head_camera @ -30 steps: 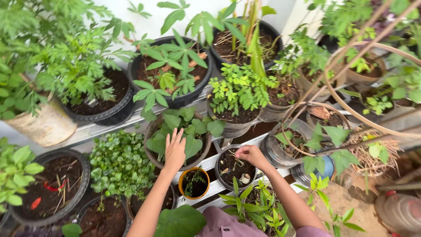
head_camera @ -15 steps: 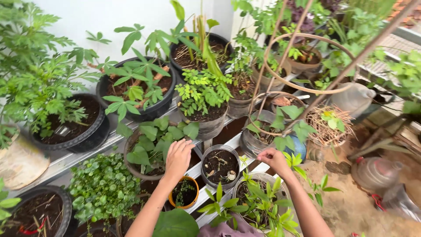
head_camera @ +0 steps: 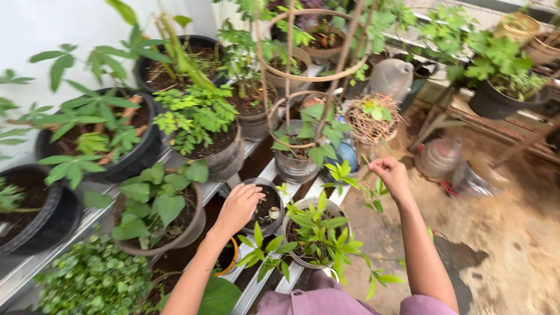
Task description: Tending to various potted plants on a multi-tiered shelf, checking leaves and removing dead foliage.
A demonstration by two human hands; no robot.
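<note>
My left hand [head_camera: 238, 207] hangs with fingers curled down over the rim of a small black pot of bare soil [head_camera: 267, 205], fingertips at its near-left edge. My right hand [head_camera: 391, 174] is raised to the right of the pots, fingers pinched shut; whether anything small sits between them I cannot tell. Between my hands a pale pot [head_camera: 315, 224] holds a thin leafy plant. A small yellow-rimmed pot [head_camera: 230, 261] sits under my left forearm.
Many potted plants crowd a metal slatted rack [head_camera: 256, 286]: large black pots [head_camera: 125, 146] at left, a clear pot with a round wire frame [head_camera: 294, 160] ahead, a woven nest-like basket [head_camera: 373, 119]. Upturned jugs [head_camera: 438, 157] stand on the sandy ground at right.
The view has swung right and closer. My left hand has moved from the leafy pot to the small black pot; my right hand has lifted away to the right, fingers closed.
</note>
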